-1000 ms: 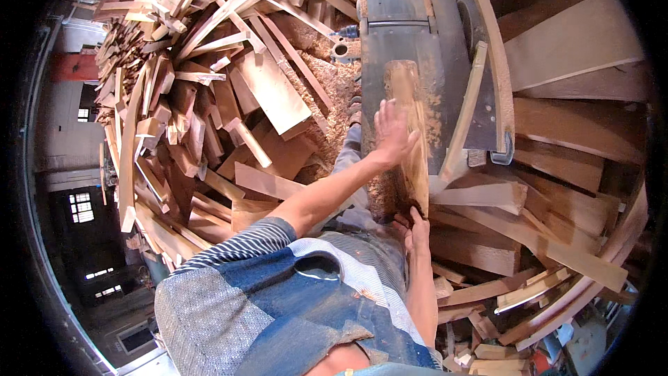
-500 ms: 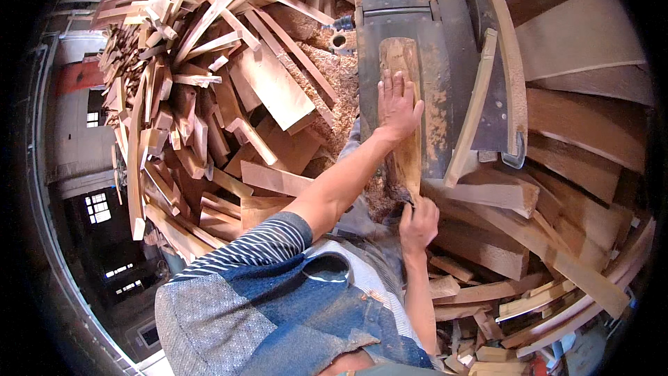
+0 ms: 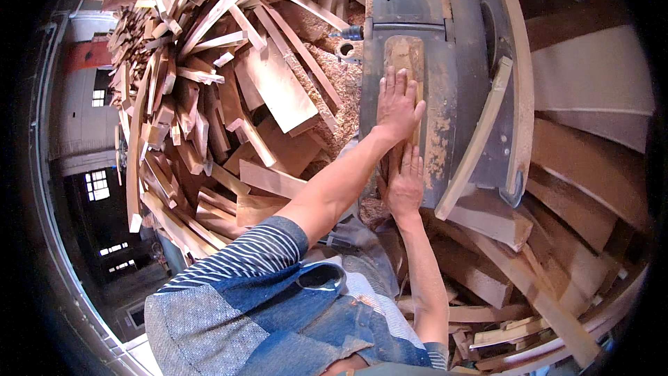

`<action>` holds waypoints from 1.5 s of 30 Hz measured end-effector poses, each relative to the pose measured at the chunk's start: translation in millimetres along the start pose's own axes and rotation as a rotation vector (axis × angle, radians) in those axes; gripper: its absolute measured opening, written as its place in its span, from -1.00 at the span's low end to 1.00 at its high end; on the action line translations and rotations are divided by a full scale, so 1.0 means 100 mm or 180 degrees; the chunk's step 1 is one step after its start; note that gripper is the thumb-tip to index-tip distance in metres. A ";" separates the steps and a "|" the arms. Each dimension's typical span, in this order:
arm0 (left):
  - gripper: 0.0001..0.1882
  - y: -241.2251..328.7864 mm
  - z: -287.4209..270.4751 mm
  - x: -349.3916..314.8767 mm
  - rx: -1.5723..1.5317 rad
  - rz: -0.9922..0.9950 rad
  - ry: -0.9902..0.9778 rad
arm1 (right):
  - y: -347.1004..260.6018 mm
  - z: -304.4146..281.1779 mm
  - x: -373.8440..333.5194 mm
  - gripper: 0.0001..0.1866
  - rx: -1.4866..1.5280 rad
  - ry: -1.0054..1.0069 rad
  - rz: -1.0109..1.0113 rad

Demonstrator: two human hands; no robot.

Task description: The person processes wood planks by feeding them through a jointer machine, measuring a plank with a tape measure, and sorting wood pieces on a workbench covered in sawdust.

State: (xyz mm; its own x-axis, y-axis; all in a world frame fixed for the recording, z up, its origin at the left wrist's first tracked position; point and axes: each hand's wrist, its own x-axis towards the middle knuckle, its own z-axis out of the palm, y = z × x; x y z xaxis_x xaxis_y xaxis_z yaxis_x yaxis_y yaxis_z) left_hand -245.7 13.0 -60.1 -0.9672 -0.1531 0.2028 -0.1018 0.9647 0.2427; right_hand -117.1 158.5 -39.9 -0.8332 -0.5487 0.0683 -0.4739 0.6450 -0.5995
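Note:
A wooden board [image 3: 404, 50] lies lengthwise on the dark metal bed [image 3: 440, 87] of a woodworking machine that looks like a jointer. My left hand [image 3: 399, 104] rests flat on top of the board, fingers pointing away from me, thumb out to the right. Nearer to me, my right hand [image 3: 406, 186] lies with its fingers stretched out along the board's near part. The two hands cover much of the board. Just beyond its far end, a narrow gap [image 3: 409, 26] crosses the metal bed.
A long wooden strip [image 3: 476, 139] leans along the bed's right side. Beyond it runs a curved, dusty edge [image 3: 522, 97]. Offcuts [image 3: 278, 90] pile up on the left, with wood shavings [image 3: 341, 108] beside the machine. Thick boards [image 3: 584, 160] are stacked at right.
My right hand has gone from closed fingers at the board's near end to lying flat on it, farther forward. My left hand stays flat on the board; the view has shifted slightly.

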 end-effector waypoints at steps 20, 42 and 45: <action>-0.33 -0.31 0.11 0.98 -0.0057 -0.0094 -0.0163 | 0.11 0.01 1.05 -0.13 -0.0232 0.0080 -0.0119; -0.32 -0.63 0.43 1.76 0.0159 -0.0058 0.0016 | 0.72 -0.80 0.00 -0.31 -0.0779 0.0977 0.1660; -0.34 -0.63 0.44 1.80 0.0157 0.0013 0.0109 | 0.68 -0.76 -0.36 -0.34 -0.0590 0.0757 0.2225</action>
State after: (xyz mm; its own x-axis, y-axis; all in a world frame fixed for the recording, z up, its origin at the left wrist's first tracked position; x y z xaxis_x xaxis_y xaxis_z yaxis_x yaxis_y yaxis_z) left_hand -423.5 -65.9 -81.0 -0.9592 -0.1555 0.2362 -0.1100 0.9746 0.1950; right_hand -140.5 262.7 -22.4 -0.9861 0.1362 -0.0956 0.1641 0.8907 -0.4240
